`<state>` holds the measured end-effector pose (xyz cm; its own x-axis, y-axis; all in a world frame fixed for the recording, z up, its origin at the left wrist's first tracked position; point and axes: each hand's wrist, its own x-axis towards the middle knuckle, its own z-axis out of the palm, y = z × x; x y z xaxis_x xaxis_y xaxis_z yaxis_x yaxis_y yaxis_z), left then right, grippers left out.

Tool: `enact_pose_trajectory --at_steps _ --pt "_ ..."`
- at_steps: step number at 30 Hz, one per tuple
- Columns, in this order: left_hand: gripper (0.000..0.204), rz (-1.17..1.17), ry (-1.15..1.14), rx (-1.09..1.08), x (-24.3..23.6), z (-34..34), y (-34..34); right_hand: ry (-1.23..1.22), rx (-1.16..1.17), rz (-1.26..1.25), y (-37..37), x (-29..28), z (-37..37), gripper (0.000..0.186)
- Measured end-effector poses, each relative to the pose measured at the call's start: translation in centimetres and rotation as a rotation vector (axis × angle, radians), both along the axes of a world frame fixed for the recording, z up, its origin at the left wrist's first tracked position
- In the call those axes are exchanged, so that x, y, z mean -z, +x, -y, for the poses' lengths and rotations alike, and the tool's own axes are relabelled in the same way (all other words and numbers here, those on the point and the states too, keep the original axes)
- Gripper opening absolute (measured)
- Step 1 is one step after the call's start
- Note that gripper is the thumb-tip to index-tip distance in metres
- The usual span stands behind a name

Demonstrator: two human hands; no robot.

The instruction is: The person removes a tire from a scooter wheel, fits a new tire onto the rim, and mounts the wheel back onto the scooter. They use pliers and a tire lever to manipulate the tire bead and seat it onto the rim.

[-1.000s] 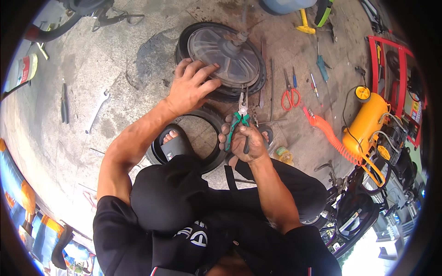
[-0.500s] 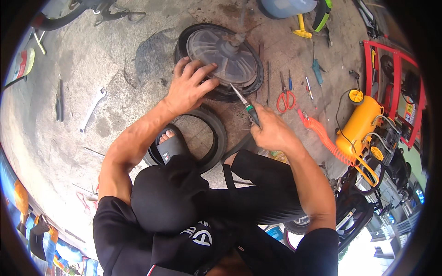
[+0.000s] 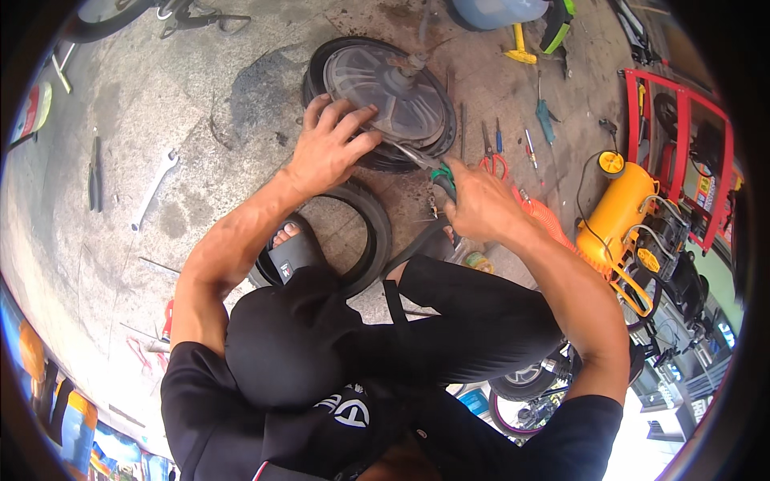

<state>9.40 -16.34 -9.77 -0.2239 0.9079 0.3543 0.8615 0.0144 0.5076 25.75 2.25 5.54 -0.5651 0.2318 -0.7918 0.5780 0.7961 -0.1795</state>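
Note:
A dark metal wheel hub with a central axle lies on the floor inside a black rim or ring. My left hand rests on its near left side, fingers spread and bent over the edge. My right hand grips green-handled pliers from above, their metal jaws angled up-left to the hub's near lower edge; whether they bite on anything is too small to tell. A loose black tire lies just below the hub, around my sandalled left foot.
Red-handled scissors, screwdrivers, a yellow hammer, a wrench and pliers lie on the floor. An orange air compressor, a coiled hose and a red metal frame stand on the right.
My right hand has turned from palm-up to gripping from above and moved right, tilting the pliers from upright to slanting up-left. My left hand stays on the hub.

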Motion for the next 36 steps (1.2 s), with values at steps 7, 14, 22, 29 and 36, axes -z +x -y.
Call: enact_pose_trajectory --at_steps 7,14,22,29,36 --pt "0.067 -0.023 0.015 -0.015 0.8 0.8 0.4 -0.556 0.834 -0.006 4.6 4.4 2.0 0.030" --pt "0.074 -0.004 -0.023 0.012 0.3 0.8 -0.1 -1.357 1.429 -0.362 7.0 7.3 7.1 0.044" --pt "0.077 -0.006 0.015 -0.026 0.2 -0.2 0.4 -1.805 1.371 -1.055 1.5 8.8 4.6 0.053" --pt "0.078 0.019 -0.004 -0.036 0.4 -0.3 0.6 -0.657 1.277 -0.526 6.1 7.6 -9.1 0.046" --pt "0.076 -0.003 -0.002 -0.049 -0.1 -0.5 0.8 -0.567 1.592 -0.490 7.8 9.7 -9.5 0.040"
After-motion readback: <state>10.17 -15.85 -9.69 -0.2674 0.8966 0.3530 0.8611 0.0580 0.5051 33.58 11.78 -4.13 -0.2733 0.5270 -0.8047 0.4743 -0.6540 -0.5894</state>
